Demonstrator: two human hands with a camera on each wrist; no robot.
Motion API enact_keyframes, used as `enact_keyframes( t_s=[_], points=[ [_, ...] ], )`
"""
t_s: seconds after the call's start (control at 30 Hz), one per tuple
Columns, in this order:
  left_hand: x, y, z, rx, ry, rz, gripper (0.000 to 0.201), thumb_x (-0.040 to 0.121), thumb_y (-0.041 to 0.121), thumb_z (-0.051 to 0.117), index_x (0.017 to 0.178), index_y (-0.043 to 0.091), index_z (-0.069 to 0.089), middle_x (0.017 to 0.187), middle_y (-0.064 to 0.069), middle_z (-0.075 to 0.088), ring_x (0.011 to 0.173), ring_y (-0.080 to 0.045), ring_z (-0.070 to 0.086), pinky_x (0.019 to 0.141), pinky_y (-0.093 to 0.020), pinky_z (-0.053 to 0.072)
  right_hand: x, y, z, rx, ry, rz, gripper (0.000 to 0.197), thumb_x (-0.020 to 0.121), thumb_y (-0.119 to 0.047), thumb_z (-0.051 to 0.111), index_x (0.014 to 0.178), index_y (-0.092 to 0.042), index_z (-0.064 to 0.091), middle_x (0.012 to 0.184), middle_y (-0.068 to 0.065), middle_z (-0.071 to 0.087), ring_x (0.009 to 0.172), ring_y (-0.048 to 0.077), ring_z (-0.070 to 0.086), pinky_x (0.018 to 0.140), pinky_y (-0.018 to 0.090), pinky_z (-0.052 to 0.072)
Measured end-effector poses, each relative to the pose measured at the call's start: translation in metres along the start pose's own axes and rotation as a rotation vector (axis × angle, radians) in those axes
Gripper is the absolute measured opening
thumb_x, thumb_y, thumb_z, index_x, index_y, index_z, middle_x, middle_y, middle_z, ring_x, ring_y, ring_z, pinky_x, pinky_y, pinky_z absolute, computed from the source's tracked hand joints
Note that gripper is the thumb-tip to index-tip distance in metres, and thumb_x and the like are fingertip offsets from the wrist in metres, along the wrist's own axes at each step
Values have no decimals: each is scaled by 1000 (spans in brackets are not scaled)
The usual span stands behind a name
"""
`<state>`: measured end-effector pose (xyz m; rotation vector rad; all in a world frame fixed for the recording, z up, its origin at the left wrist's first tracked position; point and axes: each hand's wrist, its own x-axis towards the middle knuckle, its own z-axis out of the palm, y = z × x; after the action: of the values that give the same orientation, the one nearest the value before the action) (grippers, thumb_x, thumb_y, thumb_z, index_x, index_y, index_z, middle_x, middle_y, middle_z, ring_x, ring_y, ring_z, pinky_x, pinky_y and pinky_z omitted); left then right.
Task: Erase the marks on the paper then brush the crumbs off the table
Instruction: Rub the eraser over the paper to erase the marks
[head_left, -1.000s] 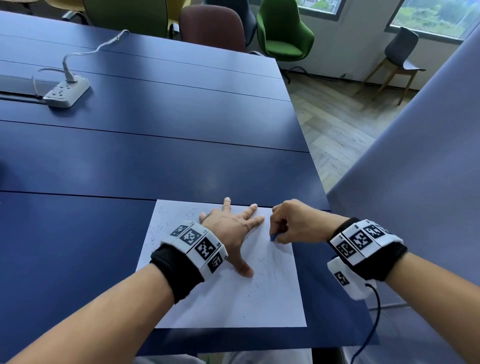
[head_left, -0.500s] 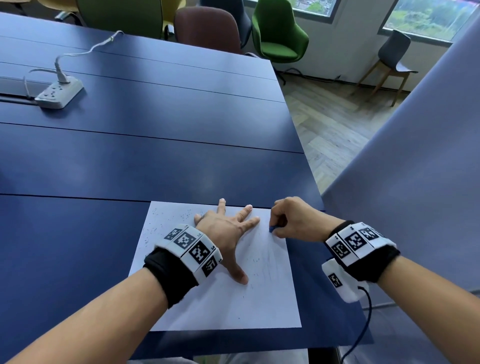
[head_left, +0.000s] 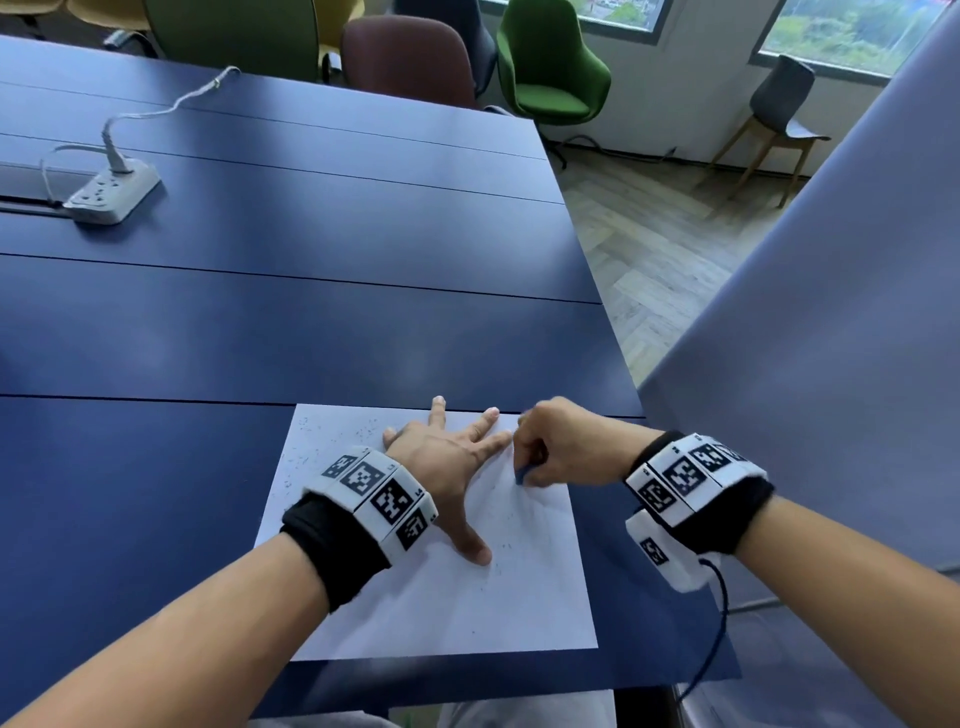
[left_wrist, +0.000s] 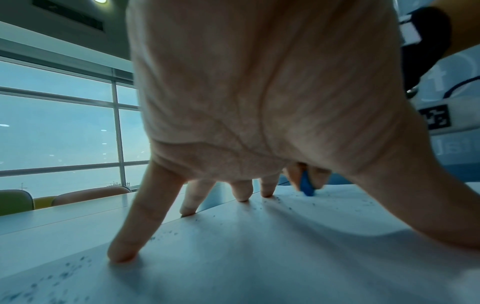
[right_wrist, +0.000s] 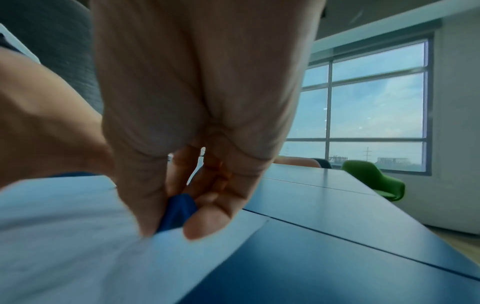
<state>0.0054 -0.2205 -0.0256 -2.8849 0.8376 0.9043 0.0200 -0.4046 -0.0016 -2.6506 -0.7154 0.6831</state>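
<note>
Head view shows the paper (head_left: 441, 597) lying flat at the near right corner of the blue table (head_left: 260, 322), its right edge close to the table's edge. Dark crumbs (head_left: 363, 431) speckle its far left part and lie around the left fingers (left_wrist: 122, 253); faint pencil traces remain near the middle, though they are too small to read clearly.

A small blue eraser (right_wrist: 176, 211) touches the sheet near its far right corner. The right hand (head_left: 566, 447) pinches it between thumb and curled fingers, tip down on the paper. The left hand (head_left: 447, 462) is spread flat, fingers straight and splayed, pressing the sheet just beside the eraser.

Erasing looks to be the step in hand, with brushing not yet begun. To do it well, I would keep the left hand's fingers close to the rubbing spot so the sheet cannot buckle, and stroke away from that hand rather than toward it. Short, light strokes suit this corner, since the paper edge there could lift or crease. Remaining faint marks toward the middle probably need a pass too.

A white power strip (head_left: 111, 195) sits well apart at the far left.
</note>
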Motion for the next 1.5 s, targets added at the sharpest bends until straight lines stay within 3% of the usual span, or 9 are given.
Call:
enact_keyframes(
  t_s=[0.27, 0.43, 0.57, 0.73, 0.9, 1.07, 1.23, 1.4, 1.5],
  points=[
    [0, 2, -2, -3, -14, -9, 138, 51, 78, 77, 153, 45, -9, 160, 21, -20, 148, -42, -14, 108, -64, 31, -12, -9, 11, 40, -115, -37, 18, 73, -9, 72, 67, -23, 63, 77, -5, 62, 60, 1, 52, 58, 12, 42],
    [0, 2, -2, -8, -19, -8, 137, 51, 77, 77, 152, 46, -10, 159, 22, -20, 148, -41, -14, 108, -66, 29, -8, -2, 9, 81, 90, -3, 15, 72, -6, 71, 67, -19, 64, 73, -4, 60, 58, 3, 51, 57, 12, 40],
    [-1, 3, -1, -6, -24, -15, 137, 52, 77, 77, 153, 44, -9, 159, 22, -21, 148, -41, -14, 108, -66, 29, -19, -11, 19, 102, -115, -26, 19, 72, -7, 72, 66, -22, 63, 79, -2, 65, 61, 1, 54, 60, 13, 45],
    [-1, 2, -1, -9, -24, -14, 137, 52, 78, 77, 152, 46, -9, 159, 22, -21, 148, -40, -15, 107, -66, 30, -14, -3, 15, 106, 97, 11, 14, 72, -7, 70, 67, -18, 65, 71, -8, 58, 58, 1, 52, 57, 14, 42],
    [-2, 3, -2, 11, -37, -21, 135, 53, 77, 76, 153, 45, -10, 159, 22, -21, 147, -41, -15, 106, -67, 31, -29, -10, 23, 124, -72, -35, 20, 72, -6, 71, 65, -21, 62, 77, -3, 61, 62, 4, 54, 60, 15, 46],
    [-1, 3, -2, 16, -45, -17, 132, 54, 78, 75, 150, 51, -11, 159, 22, -22, 147, -43, -15, 104, -68, 32, -19, 5, 13, 109, 157, 13, 29, 71, -4, 69, 60, -28, 56, 66, -10, 52, 58, 3, 50, 56, 14, 39],
    [-2, 4, -3, 12, -50, -26, 131, 54, 77, 76, 151, 51, -9, 159, 22, -22, 147, -41, -16, 105, -69, 31, -31, -3, 20, 87, -61, -20, 9, 71, -7, 71, 68, -14, 66, 73, -8, 55, 60, 4, 50, 59, 14, 43],
    [0, 2, -1, 10, -47, -22, 132, 52, 79, 75, 150, 52, -10, 159, 22, -22, 147, -42, -15, 105, -69, 30, -16, 11, 9, 85, 184, 21, 38, 71, -5, 70, 59, -37, 53, 71, -11, 51, 60, 2, 50, 58, 12, 38],
    [-1, 5, -2, 13, -52, -29, 132, 53, 78, 76, 150, 51, -9, 159, 22, -22, 147, -41, -15, 104, -70, 30, -29, 4, 18, 131, 21, -9, 30, 71, -5, 71, 60, -30, 58, 71, -10, 53, 59, 4, 50, 58, 13, 41]
  ],
)
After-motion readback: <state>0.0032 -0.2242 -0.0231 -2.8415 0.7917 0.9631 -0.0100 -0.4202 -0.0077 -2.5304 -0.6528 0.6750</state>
